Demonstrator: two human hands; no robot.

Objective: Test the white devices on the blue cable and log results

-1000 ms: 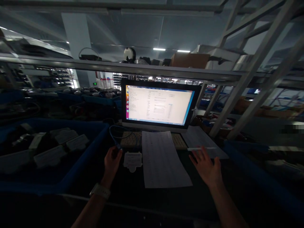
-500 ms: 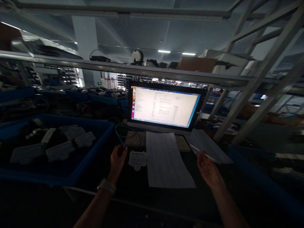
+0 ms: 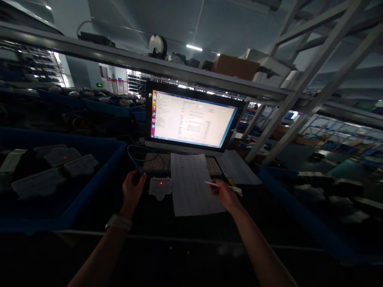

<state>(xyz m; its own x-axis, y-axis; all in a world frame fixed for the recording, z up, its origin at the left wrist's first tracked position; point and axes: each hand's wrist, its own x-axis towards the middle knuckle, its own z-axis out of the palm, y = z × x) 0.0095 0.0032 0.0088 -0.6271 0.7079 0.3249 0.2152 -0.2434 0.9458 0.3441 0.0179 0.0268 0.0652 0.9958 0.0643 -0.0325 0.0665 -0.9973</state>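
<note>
My left hand (image 3: 131, 189) is closed on the end of a blue cable (image 3: 133, 160), which loops back toward the keyboard (image 3: 156, 163). Just right of it lies a small pale plastic cover (image 3: 160, 190) with a rounded tab and a red spot glowing on it. A printed sheet of paper (image 3: 191, 195) lies beside the cover, partly over the keyboard. Above the sheet's right edge, my right hand (image 3: 224, 194) grips a slim white pen (image 3: 212, 183), its tip pointing left.
Behind the keyboard stands a lit monitor (image 3: 191, 119). A blue bin (image 3: 104, 175) with several pale covers is on the left; another blue bin (image 3: 287, 203) is on the right. A second sheet (image 3: 239, 167) lies by the metal frame (image 3: 281, 115). A shelf (image 3: 179, 69) crosses overhead.
My right hand has moved left with the pen, from over the second sheet to the printed sheet's edge. Red spots now show on the cover and in the left bin. The camera view has shifted.
</note>
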